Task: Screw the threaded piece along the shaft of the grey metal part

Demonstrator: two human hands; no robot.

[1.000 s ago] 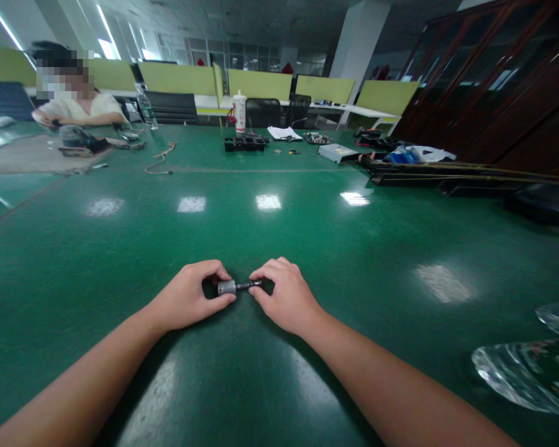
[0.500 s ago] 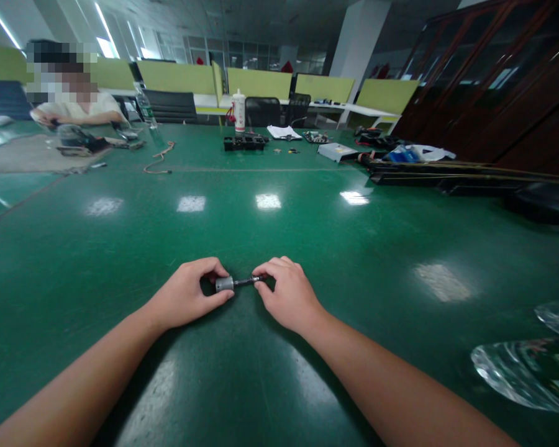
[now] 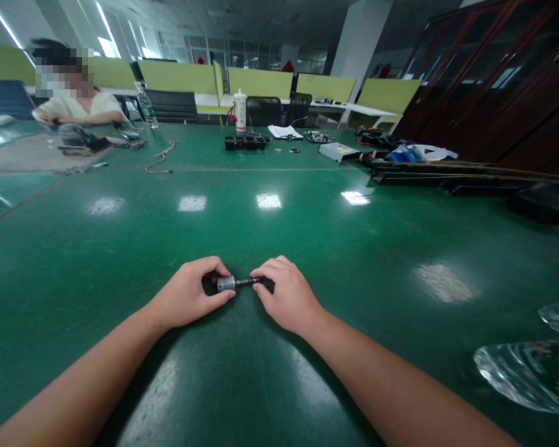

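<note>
Both hands are over the near middle of the green table. Thumb and fingers of my left hand pinch a small silver cylinder that looks like a little motor, lying on its side. From its right end a thin dark shaft sticks out toward my right hand. The right thumb and forefinger are closed on the far end of this shaft, and that tip is partly hidden by the fingertips.
Clear plastic bottles lie at the right edge. Farther back are a black plastic part, a white tumbler, a cord, a grey metal box and long black parts. A person sits across at the left.
My right fingers have shifted slightly left along the shaft, closer to the silver cylinder. The left hand keeps its hold, and the whole view has shifted a little.
</note>
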